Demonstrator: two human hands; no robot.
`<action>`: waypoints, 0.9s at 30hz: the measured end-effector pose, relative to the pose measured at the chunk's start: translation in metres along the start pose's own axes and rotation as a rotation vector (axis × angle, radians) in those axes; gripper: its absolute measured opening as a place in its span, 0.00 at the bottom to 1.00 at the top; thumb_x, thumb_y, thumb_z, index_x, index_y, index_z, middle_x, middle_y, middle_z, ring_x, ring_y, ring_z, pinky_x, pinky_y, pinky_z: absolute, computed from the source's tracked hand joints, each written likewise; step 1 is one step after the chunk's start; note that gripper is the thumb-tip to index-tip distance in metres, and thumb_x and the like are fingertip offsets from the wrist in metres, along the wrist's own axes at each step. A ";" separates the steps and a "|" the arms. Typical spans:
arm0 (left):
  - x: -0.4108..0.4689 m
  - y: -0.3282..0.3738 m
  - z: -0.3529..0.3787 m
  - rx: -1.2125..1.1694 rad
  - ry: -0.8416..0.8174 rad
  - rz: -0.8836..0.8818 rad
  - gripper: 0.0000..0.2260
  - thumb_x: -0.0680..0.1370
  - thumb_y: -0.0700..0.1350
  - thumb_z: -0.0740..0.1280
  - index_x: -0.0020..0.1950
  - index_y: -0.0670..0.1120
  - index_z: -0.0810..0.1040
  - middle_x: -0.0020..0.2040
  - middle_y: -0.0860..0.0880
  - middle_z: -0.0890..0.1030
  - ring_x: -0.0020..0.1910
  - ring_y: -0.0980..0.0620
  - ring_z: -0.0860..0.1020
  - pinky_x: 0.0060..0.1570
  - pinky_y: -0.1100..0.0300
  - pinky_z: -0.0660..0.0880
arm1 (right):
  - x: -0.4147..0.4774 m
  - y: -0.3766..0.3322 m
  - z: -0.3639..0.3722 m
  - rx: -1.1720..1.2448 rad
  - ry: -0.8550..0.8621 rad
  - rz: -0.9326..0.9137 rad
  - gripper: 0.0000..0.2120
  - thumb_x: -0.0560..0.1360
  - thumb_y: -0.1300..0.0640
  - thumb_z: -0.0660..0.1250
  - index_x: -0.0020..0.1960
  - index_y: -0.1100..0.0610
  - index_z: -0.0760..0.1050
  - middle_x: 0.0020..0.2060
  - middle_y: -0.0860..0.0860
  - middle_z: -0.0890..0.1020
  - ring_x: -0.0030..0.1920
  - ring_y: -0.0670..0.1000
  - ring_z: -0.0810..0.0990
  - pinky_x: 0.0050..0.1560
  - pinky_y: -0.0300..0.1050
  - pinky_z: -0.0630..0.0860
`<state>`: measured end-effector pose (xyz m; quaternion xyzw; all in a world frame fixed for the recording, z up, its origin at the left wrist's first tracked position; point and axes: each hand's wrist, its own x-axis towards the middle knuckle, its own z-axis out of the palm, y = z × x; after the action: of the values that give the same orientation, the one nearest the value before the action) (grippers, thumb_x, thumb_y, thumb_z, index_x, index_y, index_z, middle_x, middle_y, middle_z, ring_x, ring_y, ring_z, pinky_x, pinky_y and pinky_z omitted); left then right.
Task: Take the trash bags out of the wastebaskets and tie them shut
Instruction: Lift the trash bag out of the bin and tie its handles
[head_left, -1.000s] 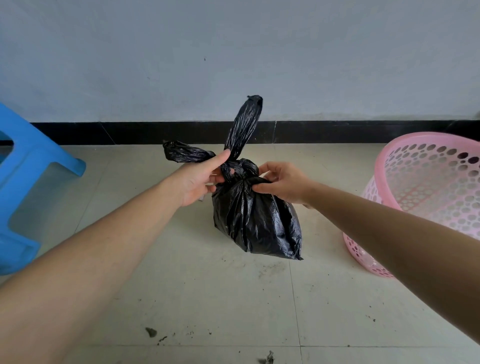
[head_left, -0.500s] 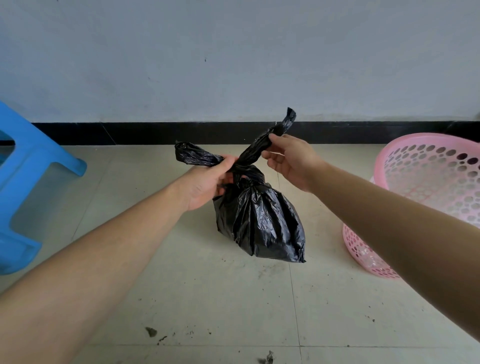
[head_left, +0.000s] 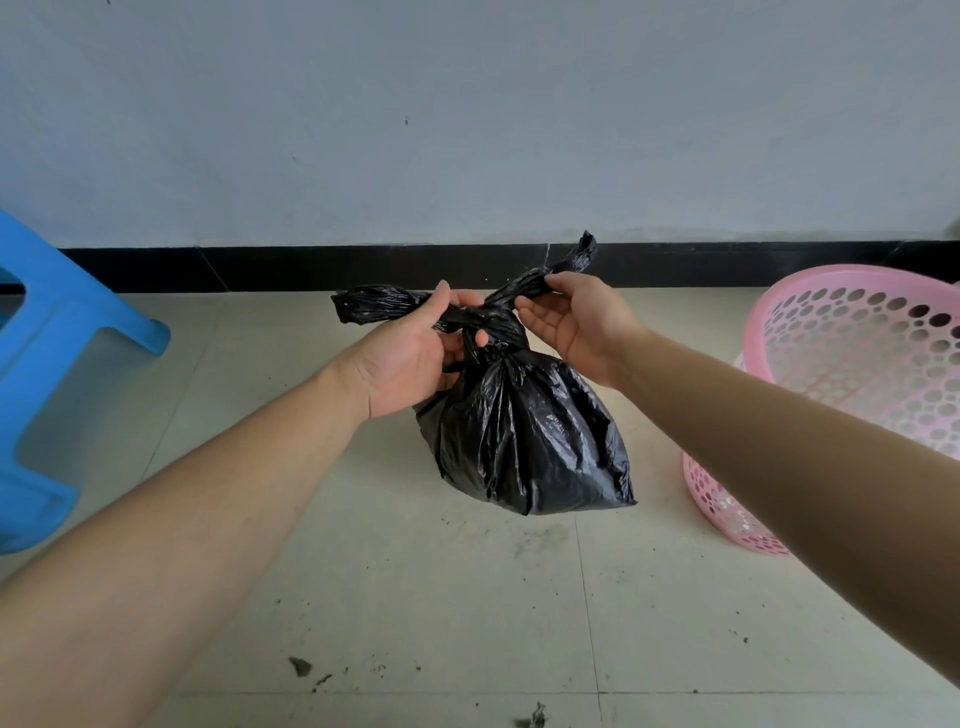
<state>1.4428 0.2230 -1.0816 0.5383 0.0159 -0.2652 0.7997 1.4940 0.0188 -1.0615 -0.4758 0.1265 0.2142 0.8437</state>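
Note:
A full black trash bag (head_left: 524, 441) hangs just above the tiled floor, its two top ends crossed into a knot. My left hand (head_left: 415, 358) grips the left end, with the thumb on top near the knot. The right end runs up and to the right, pinched by the thumb and fingers of my right hand (head_left: 576, 322). A pink perforated wastebasket (head_left: 852, 374) stands to the right of the bag, tilted toward me, with no bag in it.
A blue plastic stool (head_left: 57, 364) stands at the left edge. A grey wall with a black baseboard (head_left: 311, 267) runs behind the bag. Bits of dirt (head_left: 301, 666) lie on the floor tiles in front.
My right hand let go of the bag's neck, took the upright right end and pulled it down and to the right. My left hand kept hold of the left end.

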 end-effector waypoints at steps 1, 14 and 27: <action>0.000 0.001 -0.001 0.001 -0.008 0.001 0.16 0.81 0.63 0.57 0.47 0.54 0.78 0.45 0.49 0.80 0.46 0.50 0.78 0.50 0.54 0.73 | 0.000 -0.001 -0.001 0.009 0.009 -0.006 0.09 0.82 0.64 0.57 0.49 0.64 0.75 0.39 0.58 0.83 0.37 0.52 0.85 0.39 0.43 0.82; 0.003 0.000 -0.006 0.030 0.328 0.037 0.07 0.72 0.43 0.75 0.48 0.44 0.83 0.42 0.48 0.85 0.36 0.55 0.80 0.29 0.64 0.67 | -0.017 0.005 -0.013 -0.167 -0.218 0.167 0.06 0.73 0.67 0.57 0.44 0.63 0.73 0.46 0.66 0.83 0.43 0.58 0.86 0.43 0.44 0.84; -0.001 0.005 -0.006 0.223 0.378 0.130 0.28 0.73 0.28 0.70 0.36 0.51 0.52 0.36 0.48 0.76 0.36 0.51 0.80 0.32 0.61 0.67 | -0.006 0.004 -0.025 -0.845 -0.118 0.233 0.12 0.72 0.53 0.67 0.53 0.57 0.75 0.49 0.54 0.82 0.43 0.50 0.80 0.42 0.44 0.75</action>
<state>1.4457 0.2302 -1.0791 0.6635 0.1012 -0.1079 0.7334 1.4864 -0.0023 -1.0748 -0.7484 0.0320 0.3675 0.5512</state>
